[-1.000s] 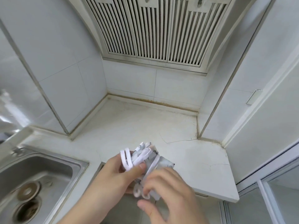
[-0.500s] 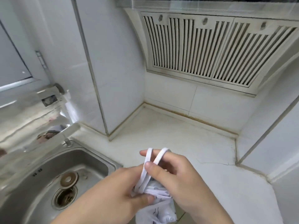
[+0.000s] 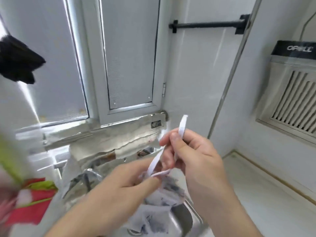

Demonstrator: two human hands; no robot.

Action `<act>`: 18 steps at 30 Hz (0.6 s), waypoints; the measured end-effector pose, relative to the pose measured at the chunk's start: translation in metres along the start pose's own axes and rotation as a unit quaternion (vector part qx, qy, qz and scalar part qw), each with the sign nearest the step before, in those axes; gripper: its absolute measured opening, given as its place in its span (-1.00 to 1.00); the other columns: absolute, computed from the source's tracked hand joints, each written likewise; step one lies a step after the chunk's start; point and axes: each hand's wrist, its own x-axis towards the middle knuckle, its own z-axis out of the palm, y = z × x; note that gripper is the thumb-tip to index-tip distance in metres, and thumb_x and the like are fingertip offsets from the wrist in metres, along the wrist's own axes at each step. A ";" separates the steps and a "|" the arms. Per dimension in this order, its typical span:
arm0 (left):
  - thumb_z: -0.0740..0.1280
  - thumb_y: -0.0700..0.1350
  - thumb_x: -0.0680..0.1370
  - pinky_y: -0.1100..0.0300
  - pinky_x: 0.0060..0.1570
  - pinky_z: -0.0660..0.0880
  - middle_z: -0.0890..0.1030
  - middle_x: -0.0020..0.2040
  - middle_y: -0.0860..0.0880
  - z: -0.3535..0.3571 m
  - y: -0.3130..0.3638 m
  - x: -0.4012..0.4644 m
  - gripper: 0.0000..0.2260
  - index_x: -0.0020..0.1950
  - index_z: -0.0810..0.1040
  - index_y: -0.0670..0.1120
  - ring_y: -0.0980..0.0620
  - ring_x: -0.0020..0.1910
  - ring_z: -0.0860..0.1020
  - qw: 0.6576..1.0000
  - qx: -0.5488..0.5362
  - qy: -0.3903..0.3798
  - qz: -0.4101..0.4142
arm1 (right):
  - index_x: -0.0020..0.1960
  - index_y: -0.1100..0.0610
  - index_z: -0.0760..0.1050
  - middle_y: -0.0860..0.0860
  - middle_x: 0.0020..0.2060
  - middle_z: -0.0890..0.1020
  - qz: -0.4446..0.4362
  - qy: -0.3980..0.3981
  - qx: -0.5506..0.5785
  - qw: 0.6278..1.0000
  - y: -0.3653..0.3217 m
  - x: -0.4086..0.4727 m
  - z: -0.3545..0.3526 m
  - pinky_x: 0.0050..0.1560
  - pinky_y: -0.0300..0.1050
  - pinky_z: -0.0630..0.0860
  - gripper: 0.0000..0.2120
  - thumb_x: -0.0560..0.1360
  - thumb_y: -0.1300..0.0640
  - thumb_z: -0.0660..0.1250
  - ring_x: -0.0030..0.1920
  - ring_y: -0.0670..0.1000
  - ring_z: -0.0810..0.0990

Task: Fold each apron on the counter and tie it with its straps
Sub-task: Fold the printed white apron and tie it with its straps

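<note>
Your right hand (image 3: 193, 156) sits just right of centre, fingers (image 3: 177, 139) pinched on the white strap (image 3: 181, 124), whose free end pokes up toward 12 o'clock. The strap runs down toward 7 o'clock to your left hand (image 3: 123, 183). Left thumb and fingers are curled together, clamped on the strap's lower loop where it wraps the apron (image 3: 160, 214).

The apron is a white bundle with a dark print, bunched under both hands at about 6 o'clock, held in the air over the sink (image 3: 186, 218). Cannot tell whether a knot is made; the crossing is blurred.

Tabletop (image 3: 266, 199) lies at 4 o'clock, pale, running back to the wall. Vent grille (image 3: 295, 100) at 3 o'clock. Black rail (image 3: 208, 24) on the wall at 12 to 1 o'clock. Window (image 3: 130, 65) fills 11 to 12 o'clock. Red and green blurred thing (image 3: 32, 200) at 8 o'clock, beside the sink. Black blurred shape (image 3: 17, 60) at 10 o'clock.
</note>
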 end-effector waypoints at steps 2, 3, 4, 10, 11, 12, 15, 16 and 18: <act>0.34 -0.07 0.67 0.04 0.28 0.48 0.69 0.15 0.23 -0.040 0.000 -0.003 -0.80 0.25 0.66 0.13 0.20 0.23 0.61 0.997 0.029 0.061 0.022 | -0.14 0.19 0.61 0.06 -0.49 0.39 -0.014 -0.052 0.021 0.998 -0.004 0.031 0.039 -0.36 -0.10 0.39 -0.72 0.69 0.15 0.26 -0.43 0.06 0.37; 0.37 -0.06 0.66 0.05 0.28 0.50 0.71 0.14 0.19 -0.057 0.002 -0.003 -0.83 0.20 0.70 0.10 0.19 0.23 0.62 0.995 0.026 0.093 0.024 | -0.14 0.19 0.61 0.04 -0.49 0.36 -0.021 -0.076 0.027 0.997 -0.008 0.044 0.055 -0.37 -0.12 0.35 -0.74 0.66 0.13 0.28 -0.43 0.05 0.33; 0.40 -0.06 0.64 0.02 0.26 0.53 0.73 0.11 0.12 -0.073 0.004 -0.003 -0.87 0.14 0.73 0.06 0.15 0.20 0.65 0.992 0.009 0.124 0.025 | -0.13 0.20 0.61 0.02 -0.49 0.33 -0.026 -0.098 0.035 0.994 -0.013 0.056 0.070 -0.38 -0.14 0.34 -0.75 0.66 0.13 0.28 -0.43 0.03 0.31; 0.37 -0.05 0.67 -0.10 -0.15 0.63 0.57 -0.34 -0.07 -0.160 0.009 0.006 -0.71 -0.19 0.58 -0.19 -0.11 -0.35 0.58 0.935 -0.114 0.333 0.029 | -0.13 0.22 0.53 -0.03 -0.49 0.19 -0.029 -0.225 0.073 0.971 -0.031 0.118 0.146 -0.46 -0.20 0.14 -0.73 0.71 0.23 0.18 -0.48 -0.02 0.11; 0.38 -0.09 0.64 0.03 -0.33 0.54 0.41 -0.39 -0.06 -0.173 0.012 0.009 -0.72 -0.22 0.51 -0.19 -0.07 -0.44 0.44 0.923 -0.137 0.359 0.022 | -0.13 0.20 0.52 -0.04 -0.49 0.19 -0.024 -0.243 0.070 0.967 -0.032 0.129 0.155 -0.46 -0.22 0.12 -0.73 0.71 0.24 0.18 -0.48 -0.04 0.10; 0.41 -0.11 0.58 0.16 -0.45 0.40 0.27 -0.39 -0.06 -0.184 0.019 0.010 -0.74 -0.24 0.46 -0.17 -0.03 -0.48 0.29 0.912 -0.157 0.378 0.021 | -0.13 0.19 0.51 -0.06 -0.48 0.19 -0.021 -0.259 0.070 0.963 -0.032 0.139 0.163 -0.46 -0.24 0.10 -0.75 0.70 0.25 0.19 -0.48 -0.05 0.10; 0.35 -0.08 0.41 0.29 -0.48 0.08 0.07 -0.31 -0.08 -0.213 0.042 0.013 -0.74 -0.29 0.27 -0.11 0.00 -0.43 0.06 0.887 -0.160 0.431 0.035 | -0.14 0.16 0.50 -0.05 -0.43 0.18 -0.012 -0.311 0.098 0.945 -0.038 0.167 0.184 -0.44 -0.22 0.04 -0.90 0.56 0.19 0.31 -0.44 -0.04 0.08; 0.34 -0.08 0.40 0.28 -0.47 0.05 0.06 -0.30 -0.08 -0.220 0.049 0.014 -0.73 -0.31 0.24 -0.08 -0.01 -0.42 0.04 0.880 -0.153 0.447 0.040 | -0.15 0.16 0.50 -0.03 -0.40 0.17 -0.010 -0.322 0.109 0.940 -0.041 0.175 0.189 -0.43 -0.20 0.02 -0.92 0.50 0.16 0.33 -0.41 -0.01 0.06; 0.36 -0.08 0.39 0.26 -0.48 0.06 0.08 -0.30 -0.06 -0.235 0.059 0.017 -0.76 -0.34 0.30 -0.04 -0.02 -0.41 0.04 0.872 -0.152 0.464 0.030 | -0.15 0.16 0.49 0.00 -0.37 0.19 -0.012 -0.326 0.107 0.939 -0.046 0.191 0.200 -0.41 -0.17 0.00 -0.90 0.53 0.18 0.35 -0.35 0.03 0.05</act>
